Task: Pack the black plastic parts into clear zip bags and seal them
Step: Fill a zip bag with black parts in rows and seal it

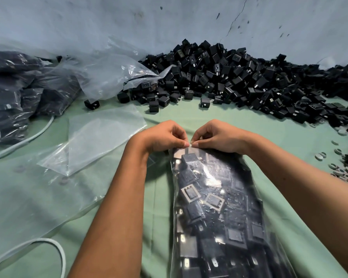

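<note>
Surface: pale green cloth [219,121] spread over the work area, creased, running back to a stained blue-grey wall [129,21] with a thin crack at upper right.
Filled bag: clear zip bag [219,207] packed with black plastic parts, lying lengthwise on the cloth between the forearms, its mouth at the far end.
Left hand: left hand [165,135] has fingers curled, thumb and forefinger pinching the top edge of the bag at its middle.
Right hand: right hand [215,135] mirrors it, fingertips pinching the same edge, just beside the left-hand fingertips, nearly touching.
Seal: whether the zip strip is fully pressed shut cannot be told; the hands cover most of it.
Loose stock: heap of black parts [229,77], small boxy pieces with metal prongs, piled against the wall and trailing down the right side.
Packed stock: filled bags [12,93] stacked at far left, dark contents visible through the plastic.
Empty bags: one flat clear bag [100,137] left of the hands; a crumpled clear plastic sheet [113,73] behind it, at the foot of the heap.
Small items: white rings [338,169] scattered on the cloth at the right edge.
Cable: white cord [54,249] looping at lower left.
Writing: no brand, label or lettering legible on bags or parts.
</note>
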### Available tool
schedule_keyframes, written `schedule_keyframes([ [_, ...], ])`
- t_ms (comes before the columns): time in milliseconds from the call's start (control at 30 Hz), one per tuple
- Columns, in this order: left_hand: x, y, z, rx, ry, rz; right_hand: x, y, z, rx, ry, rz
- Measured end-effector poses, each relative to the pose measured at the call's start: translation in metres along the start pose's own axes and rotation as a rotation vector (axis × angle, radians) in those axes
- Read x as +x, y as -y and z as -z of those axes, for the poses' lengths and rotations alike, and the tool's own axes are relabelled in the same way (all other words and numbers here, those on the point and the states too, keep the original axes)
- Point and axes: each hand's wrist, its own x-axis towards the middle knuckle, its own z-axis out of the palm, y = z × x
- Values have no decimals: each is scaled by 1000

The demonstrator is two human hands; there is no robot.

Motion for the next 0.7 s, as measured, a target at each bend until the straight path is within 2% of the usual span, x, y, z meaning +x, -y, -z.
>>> schedule_keyframes([
  [167, -2, -1, 0, -12, -47, 2, 2, 3, -2, -45, -33, 42],
  [300, -11, 6, 14, -114, -17, 61, 2, 0, -1, -58, -63, 55],
  [700, -7, 2, 8, -54, -44, 52, 3, -13, 0, -23, -111, 33],
])
